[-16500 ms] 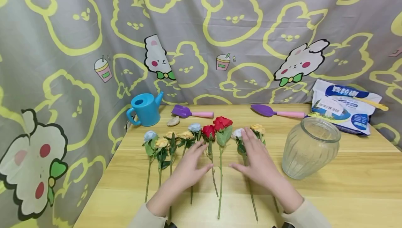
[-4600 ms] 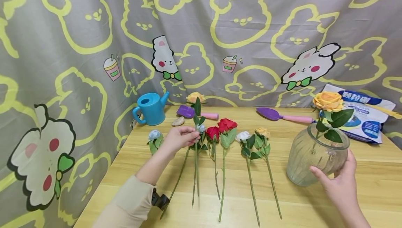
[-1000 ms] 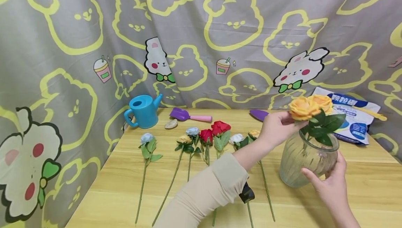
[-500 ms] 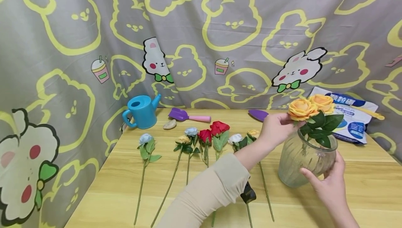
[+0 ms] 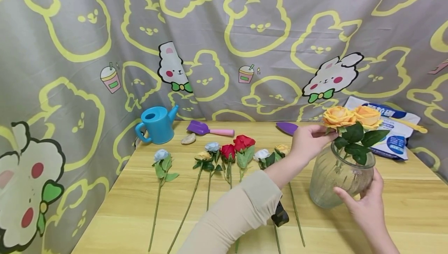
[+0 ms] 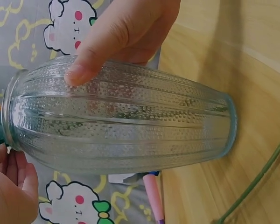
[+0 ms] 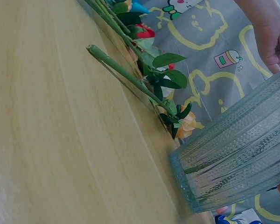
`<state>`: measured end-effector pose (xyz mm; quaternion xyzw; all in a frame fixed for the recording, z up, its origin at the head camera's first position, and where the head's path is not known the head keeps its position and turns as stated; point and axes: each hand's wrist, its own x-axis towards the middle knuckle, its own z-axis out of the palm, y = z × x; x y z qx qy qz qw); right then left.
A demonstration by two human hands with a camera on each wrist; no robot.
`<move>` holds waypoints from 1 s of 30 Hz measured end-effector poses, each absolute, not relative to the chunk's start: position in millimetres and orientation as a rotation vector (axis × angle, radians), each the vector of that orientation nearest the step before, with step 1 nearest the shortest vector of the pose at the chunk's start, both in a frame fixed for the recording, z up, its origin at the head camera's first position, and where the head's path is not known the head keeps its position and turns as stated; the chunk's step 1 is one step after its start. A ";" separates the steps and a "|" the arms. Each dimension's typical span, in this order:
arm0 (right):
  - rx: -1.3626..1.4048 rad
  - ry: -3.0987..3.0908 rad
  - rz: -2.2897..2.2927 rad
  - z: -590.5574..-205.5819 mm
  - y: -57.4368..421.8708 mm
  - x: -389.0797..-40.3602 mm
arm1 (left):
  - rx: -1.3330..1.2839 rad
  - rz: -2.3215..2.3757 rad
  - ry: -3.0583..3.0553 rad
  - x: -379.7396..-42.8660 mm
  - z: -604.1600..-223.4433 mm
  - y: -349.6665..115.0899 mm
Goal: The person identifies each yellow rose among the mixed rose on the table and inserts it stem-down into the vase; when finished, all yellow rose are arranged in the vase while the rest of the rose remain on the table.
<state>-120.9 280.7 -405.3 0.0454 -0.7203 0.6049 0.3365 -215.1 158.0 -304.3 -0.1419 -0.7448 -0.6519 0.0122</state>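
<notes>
My left hand (image 5: 310,144) pinches a yellow rose (image 5: 337,117) just under its bloom, over the mouth of a ribbed glass vase (image 5: 327,180). Beside it, a second yellow rose (image 5: 366,118) stands in the vase, with dark green leaves spreading over the rim. My right hand (image 5: 367,197) grips the vase from its right side; in the left wrist view the right thumb (image 6: 81,72) presses on the textured glass. Stems show dimly through the vase wall in the right wrist view, where the vase base (image 7: 184,182) is close over the wooden table (image 7: 84,154).
Several roses lie left of the vase: a blue rose (image 5: 161,155) at far left, red roses (image 5: 244,142) mid-table, a white rose (image 5: 261,155). Behind are a blue watering can (image 5: 158,125), a stone (image 5: 188,139), purple shovel (image 5: 198,127), purple trowel (image 5: 287,128) and printed bag (image 5: 393,143).
Since several seconds ago, my left hand has carried the yellow rose from mid-table to the vase. In the last second the two yellow blooms have moved slightly apart; my right hand keeps its grip.
</notes>
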 end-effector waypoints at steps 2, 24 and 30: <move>0.118 -1.880 1.578 -405.1 280.6 -120.9 | -0.459 -2.045 -2.327 -216.3 -305.8 155.8; 0.134 -1.882 1.583 -401.5 280.0 -122.1 | -0.487 -1.777 -2.572 -255.0 -308.2 -49.7; 0.199 -1.817 1.640 -402.2 279.8 -122.7 | -0.317 -1.717 -2.645 -247.7 -321.9 -105.3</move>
